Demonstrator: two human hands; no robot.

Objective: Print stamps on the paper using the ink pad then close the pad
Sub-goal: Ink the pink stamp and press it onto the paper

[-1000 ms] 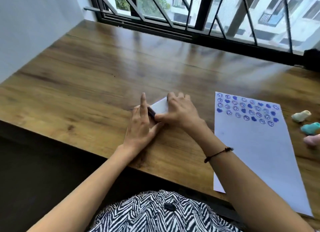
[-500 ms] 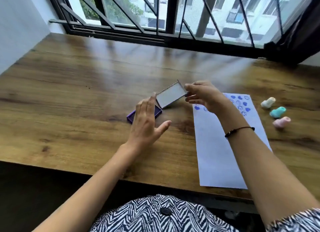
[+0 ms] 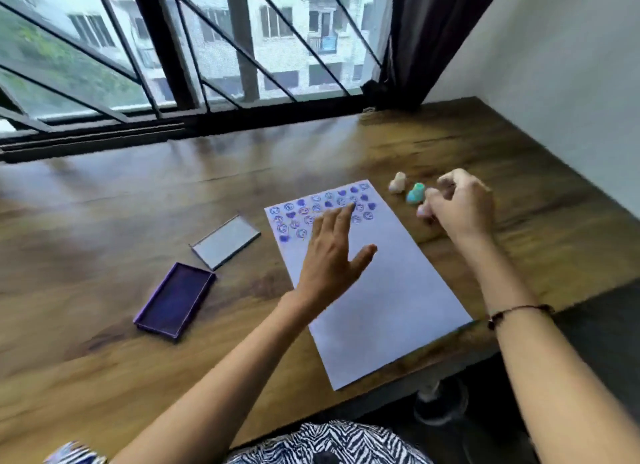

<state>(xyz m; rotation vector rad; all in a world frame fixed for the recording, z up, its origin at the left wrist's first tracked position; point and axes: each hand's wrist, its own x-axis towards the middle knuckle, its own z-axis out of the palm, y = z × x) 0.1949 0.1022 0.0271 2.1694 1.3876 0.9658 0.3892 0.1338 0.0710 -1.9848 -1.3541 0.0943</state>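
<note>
The purple ink pad (image 3: 175,299) lies open on the wooden table, left of the paper. Its grey lid (image 3: 225,241) lies flat just behind it, apart from it. The white paper (image 3: 381,307) carries several blue stamp prints along its far end. My left hand (image 3: 332,259) hovers open above the paper's upper half, fingers spread. My right hand (image 3: 460,207) is at the stamps to the right of the paper, its curled fingers over the pink stamp (image 3: 422,212), which is partly hidden. The teal stamp (image 3: 415,194) and the white stamp (image 3: 397,183) stand beside it.
A barred window (image 3: 180,82) runs along the table's far edge, with a dark curtain (image 3: 426,40) at its right end. A white wall (image 3: 571,99) borders the table on the right. The table's front edge (image 3: 450,356) cuts in close under the paper's near corner.
My right hand let go of the lid, which now lies flat behind the pad, and moved right to the stamps. My left hand left the pad and moved over the paper.
</note>
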